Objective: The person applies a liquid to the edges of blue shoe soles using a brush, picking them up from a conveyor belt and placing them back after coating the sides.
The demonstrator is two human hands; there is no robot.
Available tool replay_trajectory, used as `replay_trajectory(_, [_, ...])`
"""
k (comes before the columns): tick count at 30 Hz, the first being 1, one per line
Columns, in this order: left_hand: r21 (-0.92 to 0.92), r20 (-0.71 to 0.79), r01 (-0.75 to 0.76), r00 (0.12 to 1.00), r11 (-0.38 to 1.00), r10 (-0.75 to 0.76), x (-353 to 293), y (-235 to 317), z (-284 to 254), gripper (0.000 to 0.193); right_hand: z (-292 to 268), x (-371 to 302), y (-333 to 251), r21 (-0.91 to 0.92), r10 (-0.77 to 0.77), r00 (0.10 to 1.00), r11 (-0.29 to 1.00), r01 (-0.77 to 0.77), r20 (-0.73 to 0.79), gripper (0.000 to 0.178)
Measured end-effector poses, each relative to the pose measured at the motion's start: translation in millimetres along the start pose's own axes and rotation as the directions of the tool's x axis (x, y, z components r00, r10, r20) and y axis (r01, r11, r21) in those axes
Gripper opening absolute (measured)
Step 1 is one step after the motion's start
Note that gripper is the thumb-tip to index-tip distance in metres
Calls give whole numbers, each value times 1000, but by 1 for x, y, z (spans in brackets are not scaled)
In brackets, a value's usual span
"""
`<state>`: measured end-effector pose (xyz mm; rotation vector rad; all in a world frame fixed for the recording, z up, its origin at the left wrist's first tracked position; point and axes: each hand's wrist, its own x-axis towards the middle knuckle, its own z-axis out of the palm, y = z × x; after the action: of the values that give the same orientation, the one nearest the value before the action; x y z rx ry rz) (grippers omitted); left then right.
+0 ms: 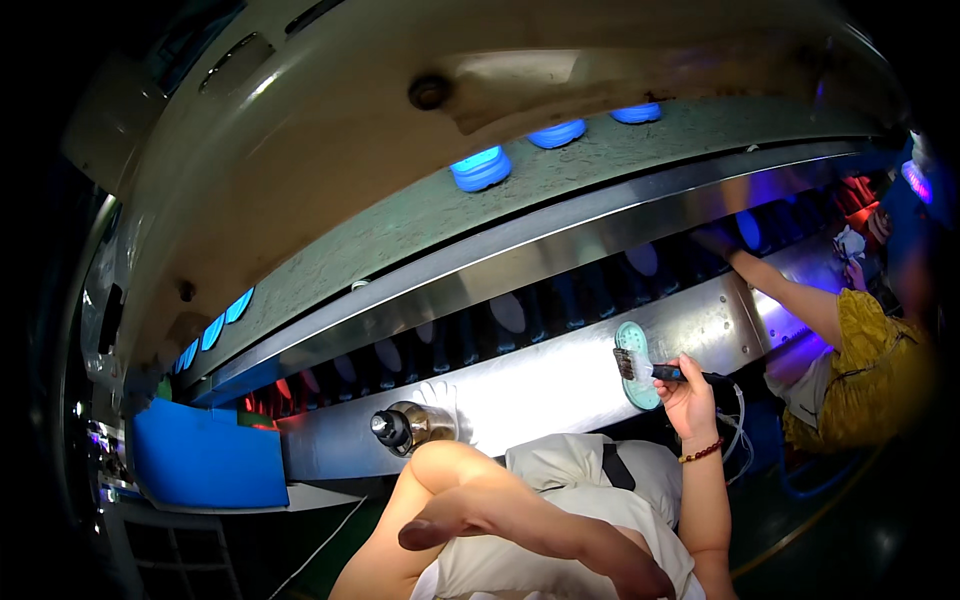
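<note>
My right hand (688, 397) is closed round the dark handle of a brush (664, 372). The brush has a pale middle and a dark, flat bristle end. Its bristles lie over a pale green shoe sole (632, 390) on the metal ledge, and partly hide it. A pale hose or cord trails beside my right wrist. My left arm (420, 478) is bent in front of my body at the lower edge, and its fingers cannot be made out. Left of the sole, a bottle (430, 424) with a dark top stands on the ledge.
Beyond the metal ledge (530, 385) runs a dark trough with shoe-shaped pieces. Several blue soles (482, 172) lie on a green belt (540, 170) under a curved hood (350, 130). A co-worker in yellow (860, 350) reaches toward the trough at right. A blue panel (205, 455) stands at left.
</note>
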<state>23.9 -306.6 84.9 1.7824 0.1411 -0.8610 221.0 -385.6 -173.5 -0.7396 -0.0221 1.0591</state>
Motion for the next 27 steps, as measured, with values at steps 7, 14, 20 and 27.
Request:
replay_trajectory(7, [-361,-228,-632,773,686,592,9,-53,2,31,0,3,1,-39,23,999,999,-23,-23,18])
replay_trajectory(14, [-311,-420,-852,521,422,743,25,-68,-17,30,-9,7,-3,-4,-3,1000,1000,2,-11,14])
replay_trajectory(20, [17,-803,-785,359,620,476,41,-93,-82,28,-22,13,-6,-38,-3,999,999,2,-34,16])
replay_trajectory(27, [414,-897,-102,-213,904,387,31,-138,-186,15,-38,5,-1,13,36,999,999,-36,-34,23])
